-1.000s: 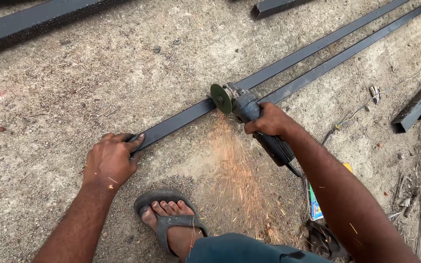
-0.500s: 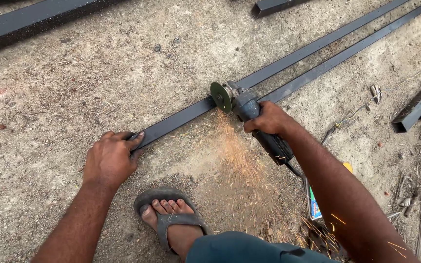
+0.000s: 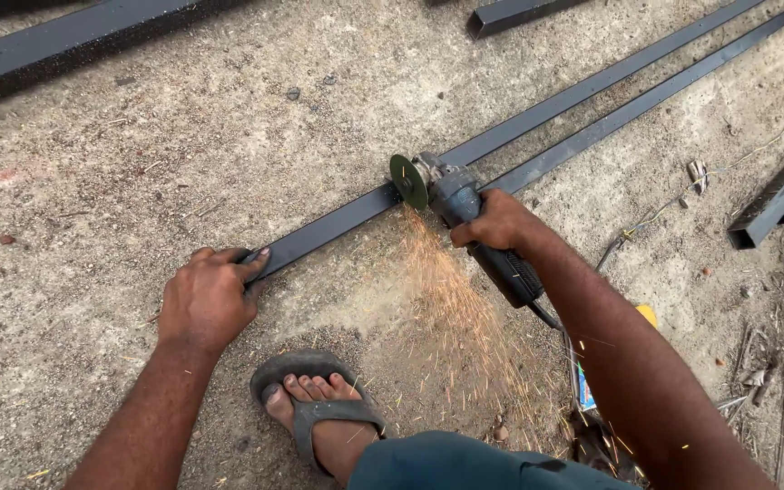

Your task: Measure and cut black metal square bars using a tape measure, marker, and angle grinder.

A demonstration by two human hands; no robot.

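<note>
**Disc across the bar, left hand pinning the near end**

We see the long steel bar lying flat on the concrete ground, its long axis running from lower left, near us, up to the far upper right. A second bar lies just beside it along the same line.

Our left hand is pressed down on the near end of the bar, fingers curled over its top edge and clamped on it. Our right hand is wrapped tight around the body of the grinder, whose handle points back toward our right arm. The green disc stands upright and crosses the bar nearly square to its length, touching it partway along, to the right of the left hand and well apart from it. Sparks spray from the contact point toward us, landing between the two arms and just right of our sandalled foot.

The right hand is the nearer one to the contact point. Open ground lies to the left of the bar; to the right there are short bar offcuts, a loose wire and scrap close by, so we judge room there as tighter.
</note>
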